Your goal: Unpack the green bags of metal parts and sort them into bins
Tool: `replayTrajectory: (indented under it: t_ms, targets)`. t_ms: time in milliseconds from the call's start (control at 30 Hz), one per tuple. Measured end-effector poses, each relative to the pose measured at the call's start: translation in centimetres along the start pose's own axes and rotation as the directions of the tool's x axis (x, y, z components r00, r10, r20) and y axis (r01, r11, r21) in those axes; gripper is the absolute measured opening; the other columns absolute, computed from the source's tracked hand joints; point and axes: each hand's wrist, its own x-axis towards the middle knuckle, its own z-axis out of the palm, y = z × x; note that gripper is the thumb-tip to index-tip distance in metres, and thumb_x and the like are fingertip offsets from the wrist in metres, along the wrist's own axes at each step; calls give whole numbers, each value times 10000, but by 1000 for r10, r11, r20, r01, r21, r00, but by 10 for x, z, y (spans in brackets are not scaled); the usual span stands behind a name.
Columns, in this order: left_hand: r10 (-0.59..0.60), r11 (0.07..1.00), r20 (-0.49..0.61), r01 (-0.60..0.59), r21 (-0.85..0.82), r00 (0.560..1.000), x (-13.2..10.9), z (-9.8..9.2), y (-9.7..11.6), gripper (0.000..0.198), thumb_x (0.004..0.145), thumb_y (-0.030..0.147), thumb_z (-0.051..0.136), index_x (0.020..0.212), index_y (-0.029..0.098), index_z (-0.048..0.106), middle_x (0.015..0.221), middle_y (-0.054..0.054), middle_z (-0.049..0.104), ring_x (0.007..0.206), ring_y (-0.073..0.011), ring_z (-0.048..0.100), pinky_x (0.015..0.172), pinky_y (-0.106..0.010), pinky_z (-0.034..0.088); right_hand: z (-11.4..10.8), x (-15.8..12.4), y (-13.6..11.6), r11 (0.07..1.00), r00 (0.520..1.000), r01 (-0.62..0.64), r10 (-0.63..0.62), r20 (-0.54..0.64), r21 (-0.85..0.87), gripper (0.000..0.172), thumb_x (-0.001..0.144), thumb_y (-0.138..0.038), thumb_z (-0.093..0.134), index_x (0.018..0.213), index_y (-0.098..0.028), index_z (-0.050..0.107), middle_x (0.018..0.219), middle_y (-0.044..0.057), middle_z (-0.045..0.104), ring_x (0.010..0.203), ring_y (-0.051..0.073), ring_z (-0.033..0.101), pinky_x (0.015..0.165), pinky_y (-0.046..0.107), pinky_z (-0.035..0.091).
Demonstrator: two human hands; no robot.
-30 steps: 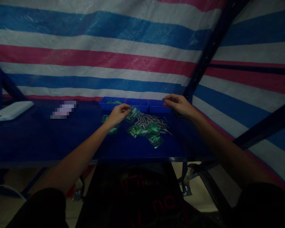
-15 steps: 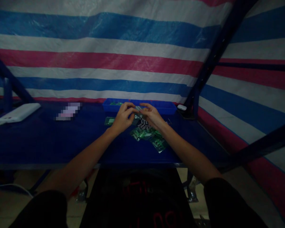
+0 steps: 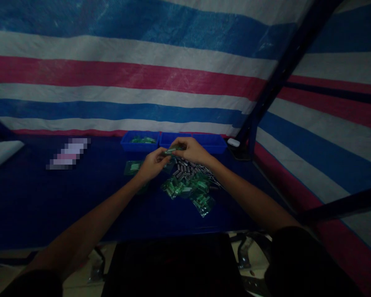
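Behind, a striped tarp [image 3: 111, 78]; below it, a blue desk [image 3: 64, 198]. Along the desk's far edge, blue trays [image 3: 210, 144]. Near the middle, toward the near edge, a heap of green bags [image 3: 188, 189], with grey pins [image 3: 185, 167] just beyond. Above the pins, left grip [image 3: 151, 165] and right grip [image 3: 190, 150], fingertips meeting. Pinches a green part [image 3: 170, 151] from both sides, both grips closed on it, just before the trays.

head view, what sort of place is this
Probably a makeshift electronics assembly bench. A striped tarpaulin walls in a blue table; small green boards and metal pins lie piled before blue bins, and the left hand and right hand pinch one green piece.
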Motion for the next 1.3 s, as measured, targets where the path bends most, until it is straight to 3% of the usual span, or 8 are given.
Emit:
replayTrajectory:
  t_ms: [133,233,500,700,833,1033,1200,1300]
  targets:
    - [23,994,-68,-15,109,997,4,-5,6,215,696,339,577,791,147,558,688,1,585,648,-130,555,596,-235,435,-16,7,-3,995,989,-30,44,144,-100,96,713,-207,578,797,-161,576,713,-7,576,660,106,505,644,255,393]
    - [42,987,-96,-27,156,995,5,-11,7,204,704,341,571,775,150,554,701,-10,592,653,-131,556,600,-239,437,-21,9,0,986,983,-52,79,167,-159,101,727,-194,565,823,-162,576,734,-2,576,650,103,500,623,250,382]
    - [11,961,-137,27,275,991,0,-31,-2,196,713,336,567,800,165,527,720,1,578,661,-126,562,628,-248,450,1,23,25,988,980,-42,70,184,-151,107,747,-202,551,840,-155,574,745,1,574,676,105,505,646,251,387]
    - [36,959,-111,-3,284,993,-4,-32,-6,159,732,315,545,802,171,537,801,-21,583,755,-145,575,705,-278,473,-3,0,24,989,962,-109,131,241,-104,173,760,-258,554,902,-164,582,722,-8,583,653,108,529,626,249,404]
    - [96,954,-64,-73,292,993,-9,-33,-9,105,724,270,544,721,175,499,885,-40,570,827,-154,570,735,-286,479,-15,-19,28,981,975,-196,195,102,0,213,782,-294,531,949,-170,576,772,7,601,703,116,557,659,263,425]
    - [157,877,59,-167,451,986,-12,-33,-5,78,708,231,540,666,184,493,860,-36,586,810,-166,574,716,-296,467,-48,-32,41,975,969,-222,224,-99,32,197,776,-301,538,915,-174,597,835,29,621,778,138,565,742,313,426]
    - [136,865,47,-142,481,990,-10,-34,-5,87,706,255,544,671,191,498,855,-41,597,795,-179,577,696,-306,465,-83,-45,43,962,891,-259,271,-365,83,215,751,-347,559,889,-187,599,808,21,619,770,146,570,721,305,432]
    - [144,855,64,-156,494,988,-11,-34,-7,79,711,241,538,675,191,489,863,-38,594,803,-173,577,697,-299,463,-90,-49,48,960,846,-259,280,-454,109,214,737,-356,571,864,-187,602,773,14,617,731,143,571,703,298,433]
